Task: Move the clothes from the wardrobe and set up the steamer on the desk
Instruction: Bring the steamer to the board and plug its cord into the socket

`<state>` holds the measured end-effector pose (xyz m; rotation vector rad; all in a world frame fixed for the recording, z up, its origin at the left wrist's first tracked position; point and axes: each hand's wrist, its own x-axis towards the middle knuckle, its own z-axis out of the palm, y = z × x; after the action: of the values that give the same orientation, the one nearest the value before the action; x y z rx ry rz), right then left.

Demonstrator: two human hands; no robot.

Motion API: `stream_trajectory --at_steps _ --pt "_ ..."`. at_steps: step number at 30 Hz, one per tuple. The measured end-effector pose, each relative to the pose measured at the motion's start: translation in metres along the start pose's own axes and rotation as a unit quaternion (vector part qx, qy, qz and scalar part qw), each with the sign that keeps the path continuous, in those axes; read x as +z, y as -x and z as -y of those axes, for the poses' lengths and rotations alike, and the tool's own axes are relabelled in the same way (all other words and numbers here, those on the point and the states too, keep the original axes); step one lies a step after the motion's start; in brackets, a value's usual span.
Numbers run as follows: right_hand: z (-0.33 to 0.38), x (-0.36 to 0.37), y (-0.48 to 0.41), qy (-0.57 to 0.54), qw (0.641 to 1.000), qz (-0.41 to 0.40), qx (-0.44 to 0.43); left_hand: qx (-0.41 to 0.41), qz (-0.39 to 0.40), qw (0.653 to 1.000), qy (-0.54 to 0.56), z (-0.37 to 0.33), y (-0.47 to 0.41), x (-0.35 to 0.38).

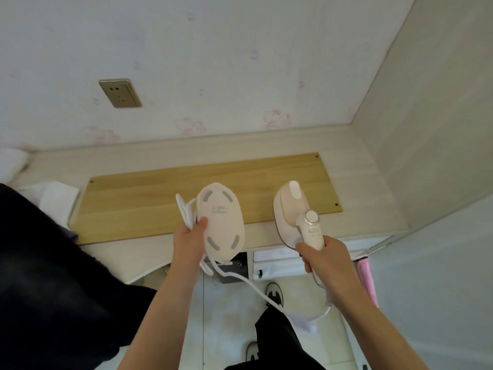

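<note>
My right hand (324,256) grips the handle of a cream handheld steamer (292,212), whose head points away from me over the desk's front edge. In my left hand (188,237) I hold the steamer's oval base (221,222), underside up with grey pads showing, together with a bundle of white cord (186,209). The cord trails down from the base toward the floor (256,285). Both pieces hover just above the light wooden desk (293,145), over a tan wood board (165,188) lying on it.
A wall socket (120,92) sits on the patterned wall above the desk. Dark clothes (50,276) hang at the left. White folded items (57,198) lie at the desk's left end. A pale side panel (426,116) closes the right. Drawers (277,263) are below.
</note>
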<state>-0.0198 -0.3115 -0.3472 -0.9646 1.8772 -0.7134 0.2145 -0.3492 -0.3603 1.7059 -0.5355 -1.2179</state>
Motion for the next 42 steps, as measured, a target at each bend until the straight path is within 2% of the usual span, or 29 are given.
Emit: stream_trajectory --at_steps 4,13,20,33,42 --pt "0.017 0.004 -0.038 -0.005 1.000 0.006 -0.001 0.008 -0.013 1.000 -0.012 -0.013 -0.034 0.022" --pt "0.049 -0.007 -0.130 -0.003 1.000 0.021 -0.008 -0.036 -0.005 0.996 -0.086 -0.012 -0.116 0.104" --pt "0.052 -0.024 -0.181 0.028 1.000 -0.004 0.008 -0.093 0.013 0.990 -0.109 0.004 -0.143 0.156" --pt "0.029 -0.037 -0.204 0.032 0.997 -0.037 0.055 -0.161 0.080 0.969 -0.172 0.019 -0.156 0.200" --pt "0.023 -0.038 -0.204 0.043 0.997 -0.034 0.049 -0.122 0.081 0.956 -0.256 0.015 -0.146 0.209"
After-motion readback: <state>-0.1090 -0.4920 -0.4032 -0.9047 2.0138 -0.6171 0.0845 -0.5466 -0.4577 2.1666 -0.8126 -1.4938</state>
